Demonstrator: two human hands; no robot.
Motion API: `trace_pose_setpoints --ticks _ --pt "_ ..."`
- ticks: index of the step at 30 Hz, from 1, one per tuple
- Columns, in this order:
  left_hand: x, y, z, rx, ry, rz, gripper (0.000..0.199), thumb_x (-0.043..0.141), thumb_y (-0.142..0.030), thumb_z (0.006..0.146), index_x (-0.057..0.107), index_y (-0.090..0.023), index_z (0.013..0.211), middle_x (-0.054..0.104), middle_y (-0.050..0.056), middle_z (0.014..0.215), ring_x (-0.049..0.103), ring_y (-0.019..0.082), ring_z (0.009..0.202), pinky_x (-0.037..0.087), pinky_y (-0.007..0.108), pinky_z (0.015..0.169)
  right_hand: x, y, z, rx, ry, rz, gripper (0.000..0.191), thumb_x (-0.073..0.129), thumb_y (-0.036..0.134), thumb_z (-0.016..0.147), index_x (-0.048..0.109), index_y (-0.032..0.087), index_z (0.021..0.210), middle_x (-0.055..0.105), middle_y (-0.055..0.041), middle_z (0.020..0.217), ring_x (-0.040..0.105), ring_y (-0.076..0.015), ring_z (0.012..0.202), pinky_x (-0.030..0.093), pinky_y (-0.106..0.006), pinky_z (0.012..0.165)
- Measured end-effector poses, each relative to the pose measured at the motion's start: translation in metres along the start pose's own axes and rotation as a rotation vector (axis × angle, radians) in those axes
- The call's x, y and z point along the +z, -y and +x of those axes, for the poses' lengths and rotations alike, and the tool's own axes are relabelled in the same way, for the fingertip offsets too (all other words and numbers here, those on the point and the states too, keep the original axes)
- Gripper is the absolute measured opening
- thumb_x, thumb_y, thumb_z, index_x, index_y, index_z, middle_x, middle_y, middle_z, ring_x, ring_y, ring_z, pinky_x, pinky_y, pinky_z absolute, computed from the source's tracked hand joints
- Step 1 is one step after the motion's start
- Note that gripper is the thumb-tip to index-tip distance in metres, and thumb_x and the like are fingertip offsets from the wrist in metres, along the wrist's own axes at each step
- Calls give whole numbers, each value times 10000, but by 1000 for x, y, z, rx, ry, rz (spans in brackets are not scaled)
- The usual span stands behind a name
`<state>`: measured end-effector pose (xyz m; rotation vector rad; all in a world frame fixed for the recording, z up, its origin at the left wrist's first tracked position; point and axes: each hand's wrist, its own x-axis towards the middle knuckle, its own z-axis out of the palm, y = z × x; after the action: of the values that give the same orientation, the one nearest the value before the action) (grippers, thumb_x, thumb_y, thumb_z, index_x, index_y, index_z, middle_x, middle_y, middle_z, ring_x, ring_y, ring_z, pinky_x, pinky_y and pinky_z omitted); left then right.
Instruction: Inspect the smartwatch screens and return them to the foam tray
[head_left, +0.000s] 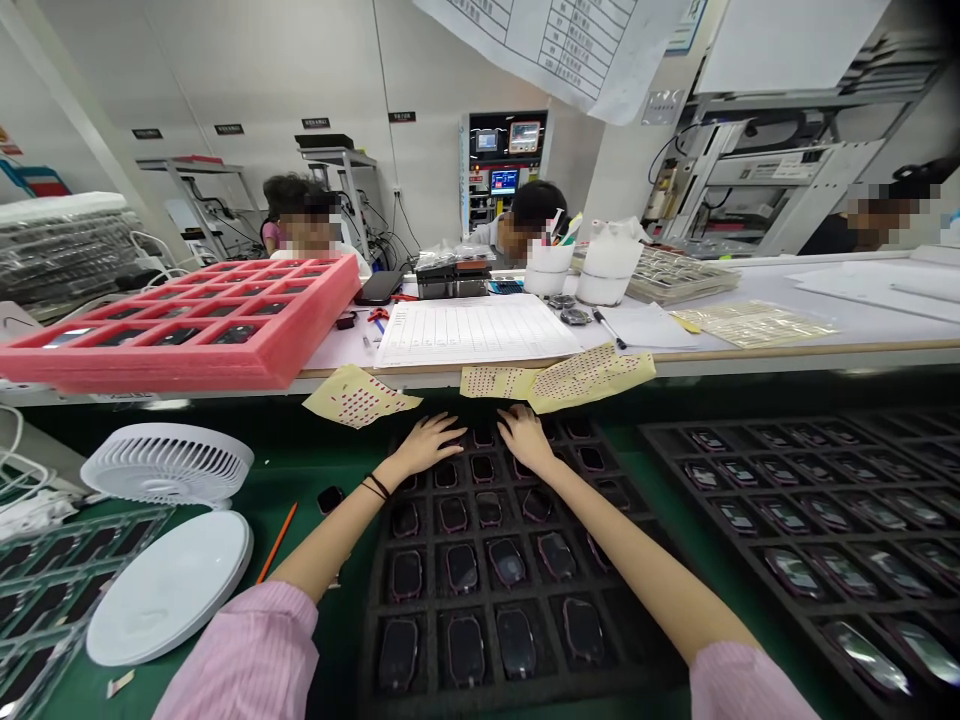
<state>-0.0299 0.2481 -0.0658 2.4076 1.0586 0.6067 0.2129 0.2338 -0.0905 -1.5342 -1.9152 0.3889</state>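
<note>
Green mat desk (296, 475) in a white factory room, w/ machines + wall charts behind. Co-workers sit past the white upper desk (885, 290): one far L (311, 228), one mid (532, 215), one far R (885, 215). On that upper desk, pink foam tray (180, 340), then paper form (476, 335).

On the mat, L to R: clear tray (52, 590), white fan (166, 463) beside a white disc (169, 587), orange pencil (277, 542), one loose watch-like unit (331, 499) (black, just outside the tray). Next comes the black foam tray (517, 570), in the middle, right in front of the person, holding rows of watch-like units (465, 650), long axes running approx fore-aft. Second black tray (810, 540) sits just R of it. Yellow dotted sheets (592, 375) lie at the far edge of the mat.

L hand (427, 445) + R hand (525, 438) are both open, palms down, fingers spread, resting on the far rows of the tray. Neither has hold of anything visible.
</note>
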Motion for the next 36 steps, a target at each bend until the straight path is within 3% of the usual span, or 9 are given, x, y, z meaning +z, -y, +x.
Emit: trace_pose_setpoints --ticks 2,5,10,13,17,21,26,32,36 --pt "3 4 -6 -11 30 -1 384 578 -379 861 594 -322 1241 493 58 1411 337 273 1373 132 491 1141 1 6 -10 -84 49 -62 457 436 302 926 506 147 1350 408 -186 1448 289 -331 1384 181 -542 1125" --pt "5 1 -4 -4 1 10 379 535 -382 886 585 -289 1250 515 69 1389 376 250 1348 149 467 1144 2 11 -22 -186 151 -125 500 434 392 934 459 186 1388 362 -141 1494 253 -290 1412 158 -519 1144" --pt "12 -33 27 93 -20 26 353 470 -338 915 598 -235 1228 570 96 1311 473 249 1247 287 408 1086 -5 22 -53 -290 267 -153 538 382 460 956 397 201 1428 329 -118 1513 258 -242 1415 191 -468 1153" --pt "33 -60 55 184 54 35 327 514 -292 885 623 -243 1189 615 78 1241 528 241 1173 361 367 1026 -11 33 -83 -436 333 -102 536 377 474 961 394 214 1429 313 -107 1522 216 -232 1429 149 -462 1169" --pt "71 -83 95 221 124 69 343 573 -243 833 626 -213 1170 635 91 1204 558 256 1127 394 361 987 -22 44 -110 -479 377 -56 528 345 469 975 405 199 1425 319 -116 1519 198 -244 1433 143 -458 1173" --pt "90 -88 133 181 138 117 336 669 -238 737 662 -197 1070 658 103 1148 575 293 1086 426 358 931 -28 43 -111 -471 402 -49 529 359 463 972 415 187 1419 297 -122 1526 204 -254 1431 137 -453 1175" --pt "89 -88 152 173 148 150 460 768 -185 573 666 -203 1021 636 89 1185 543 324 1120 426 344 934 -31 41 -107 -477 421 -70 536 387 466 963 437 166 1405 309 -139 1519 226 -267 1423 145 -435 1173" --pt "91 -94 143 145 122 150 448 643 -329 757 587 -179 1176 630 92 1179 552 295 1101 400 368 986 -35 41 -107 -479 443 -127 525 393 447 966 427 165 1408 320 -147 1514 231 -273 1420 159 -445 1165" --pt "106 -110 159 212 176 111 475 572 -351 831 507 -192 1273 585 67 1260 540 225 1145 393 302 1006 -36 40 -107 -510 423 -140 524 377 452 971 435 153 1398 326 -153 1510 235 -272 1418 179 -461 1157"
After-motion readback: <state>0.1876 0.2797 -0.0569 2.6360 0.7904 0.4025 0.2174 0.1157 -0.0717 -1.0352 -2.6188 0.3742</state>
